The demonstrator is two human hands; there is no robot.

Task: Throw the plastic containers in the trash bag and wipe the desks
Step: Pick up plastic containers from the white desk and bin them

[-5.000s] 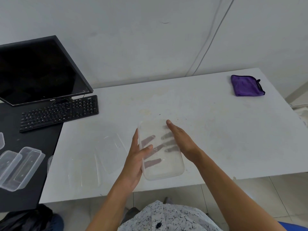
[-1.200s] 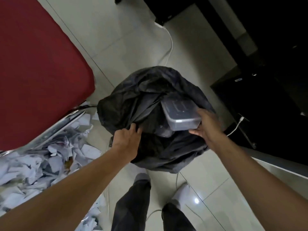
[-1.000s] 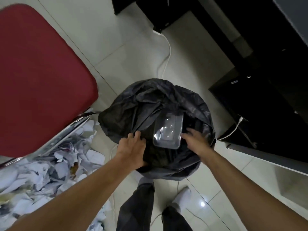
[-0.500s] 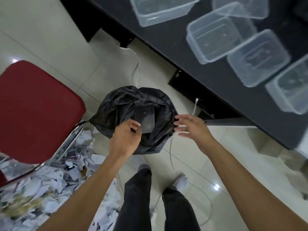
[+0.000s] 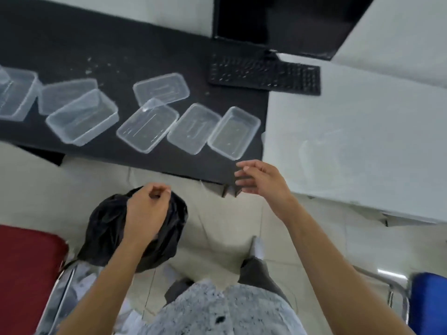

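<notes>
Below, left hand seemingly grips crinkled black trash bag.

Head cam, steep down, close

Even, soft indoor light; overall motion blur, wide-angle bending toward the edges.

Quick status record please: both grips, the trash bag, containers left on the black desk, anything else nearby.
left grip: left hand curled at the trash bag rim, appears to hold it
right grip: right hand open, empty, near the black desk front edge
trash bag: on the floor beside the red chair
containers: about seven clear pieces on the black desk; nearest container just beyond the right hand
keyboard: straddles the black desk and white desk
</notes>
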